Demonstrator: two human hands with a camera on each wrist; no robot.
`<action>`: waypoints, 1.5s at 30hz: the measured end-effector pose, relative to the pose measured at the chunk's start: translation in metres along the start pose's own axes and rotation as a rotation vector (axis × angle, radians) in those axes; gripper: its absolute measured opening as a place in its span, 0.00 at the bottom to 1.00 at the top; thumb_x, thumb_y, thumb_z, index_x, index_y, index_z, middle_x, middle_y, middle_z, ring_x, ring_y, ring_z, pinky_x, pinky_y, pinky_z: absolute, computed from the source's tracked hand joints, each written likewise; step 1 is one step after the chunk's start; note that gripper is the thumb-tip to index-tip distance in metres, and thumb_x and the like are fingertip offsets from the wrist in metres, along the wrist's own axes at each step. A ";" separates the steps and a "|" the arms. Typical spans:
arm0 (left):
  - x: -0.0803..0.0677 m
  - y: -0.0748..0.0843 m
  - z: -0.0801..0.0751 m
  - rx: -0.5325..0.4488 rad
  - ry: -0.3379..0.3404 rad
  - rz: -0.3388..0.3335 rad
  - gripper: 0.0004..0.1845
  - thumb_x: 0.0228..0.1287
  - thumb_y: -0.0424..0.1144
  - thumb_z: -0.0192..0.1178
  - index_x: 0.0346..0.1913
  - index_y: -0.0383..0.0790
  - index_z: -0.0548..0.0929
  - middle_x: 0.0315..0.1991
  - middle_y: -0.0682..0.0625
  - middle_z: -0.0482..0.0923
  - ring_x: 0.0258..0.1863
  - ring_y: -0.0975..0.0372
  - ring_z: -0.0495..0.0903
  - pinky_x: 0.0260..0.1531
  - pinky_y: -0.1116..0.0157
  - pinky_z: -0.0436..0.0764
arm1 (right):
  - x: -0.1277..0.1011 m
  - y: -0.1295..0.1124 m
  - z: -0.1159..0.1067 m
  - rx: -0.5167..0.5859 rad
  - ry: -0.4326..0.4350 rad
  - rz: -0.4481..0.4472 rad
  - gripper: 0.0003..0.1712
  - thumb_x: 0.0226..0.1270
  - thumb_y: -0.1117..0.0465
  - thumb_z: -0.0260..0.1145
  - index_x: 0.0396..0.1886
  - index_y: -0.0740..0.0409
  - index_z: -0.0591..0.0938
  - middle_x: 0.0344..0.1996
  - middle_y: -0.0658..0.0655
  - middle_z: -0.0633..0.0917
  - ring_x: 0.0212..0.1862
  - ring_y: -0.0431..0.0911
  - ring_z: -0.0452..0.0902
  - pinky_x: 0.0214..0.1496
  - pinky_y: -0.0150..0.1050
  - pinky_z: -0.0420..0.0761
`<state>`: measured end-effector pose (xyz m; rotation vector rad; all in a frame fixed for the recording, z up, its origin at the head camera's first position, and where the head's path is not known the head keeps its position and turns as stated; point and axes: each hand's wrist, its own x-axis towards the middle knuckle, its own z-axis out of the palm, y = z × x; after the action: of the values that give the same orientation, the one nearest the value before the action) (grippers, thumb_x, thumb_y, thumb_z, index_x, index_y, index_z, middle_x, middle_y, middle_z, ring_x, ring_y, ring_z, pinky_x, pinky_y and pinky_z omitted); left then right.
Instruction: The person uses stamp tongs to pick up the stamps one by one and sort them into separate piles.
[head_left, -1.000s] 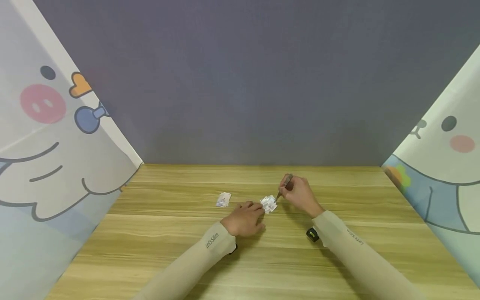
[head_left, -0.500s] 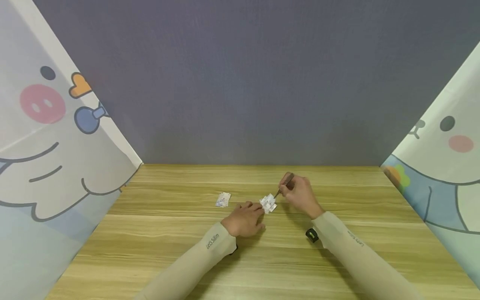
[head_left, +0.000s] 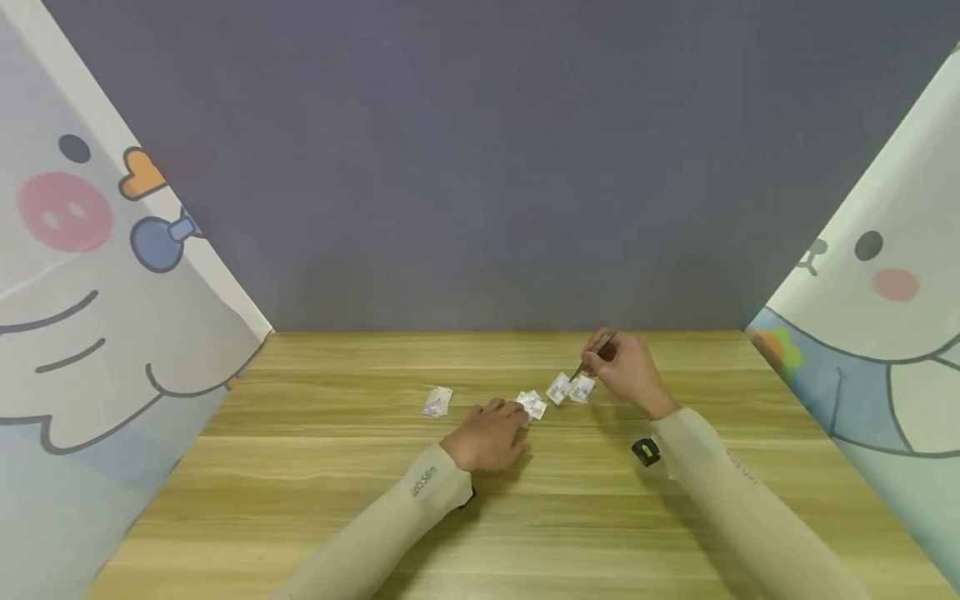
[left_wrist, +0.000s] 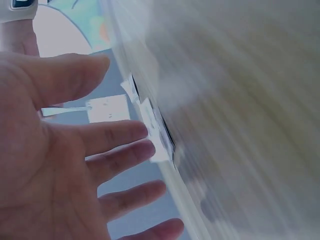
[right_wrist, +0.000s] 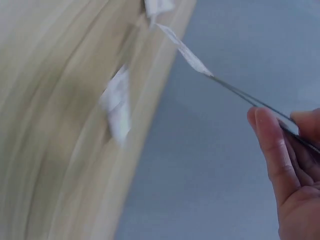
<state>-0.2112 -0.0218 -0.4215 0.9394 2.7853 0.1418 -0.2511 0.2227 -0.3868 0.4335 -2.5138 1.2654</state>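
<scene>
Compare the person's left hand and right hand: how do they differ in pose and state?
The left hand has its fingers spread; the right hand has curled fingers.

The left hand grips nothing, resting at a pile of white slips; the right hand pinches tweezers that hold a white slip.

Both emerge from pale sleeves with dark lettering.

A wooden surface with yellowish, streaky grain carries 3 small groups of pale printed slips: a left stack well apart from the others, a middle pile, and a right group near it. They are probably paper.
</scene>
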 end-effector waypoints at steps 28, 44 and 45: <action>0.060 0.036 -0.004 0.074 -0.062 -0.040 0.30 0.69 0.56 0.49 0.70 0.48 0.65 0.70 0.59 0.59 0.69 0.59 0.54 0.65 0.51 0.57 | 0.005 0.036 0.004 -0.093 -0.002 0.027 0.06 0.57 0.73 0.66 0.27 0.61 0.78 0.22 0.55 0.81 0.24 0.45 0.77 0.24 0.35 0.79; 0.051 0.029 -0.013 -0.005 -0.047 -0.023 0.30 0.70 0.55 0.49 0.70 0.47 0.64 0.71 0.55 0.55 0.71 0.55 0.49 0.66 0.48 0.52 | 0.002 0.024 -0.007 -0.148 0.045 -0.003 0.02 0.58 0.68 0.67 0.28 0.60 0.81 0.22 0.53 0.82 0.24 0.44 0.77 0.25 0.37 0.79; 0.049 0.027 -0.015 -0.004 -0.042 -0.021 0.30 0.70 0.55 0.49 0.70 0.47 0.65 0.71 0.55 0.55 0.71 0.55 0.50 0.66 0.48 0.53 | 0.001 0.022 -0.007 -0.148 0.036 -0.015 0.02 0.57 0.68 0.68 0.28 0.60 0.81 0.22 0.52 0.82 0.24 0.44 0.77 0.25 0.37 0.78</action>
<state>-0.2366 0.0294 -0.4105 0.9014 2.7549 0.1224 -0.2600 0.2407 -0.3980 0.3908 -2.5472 1.0625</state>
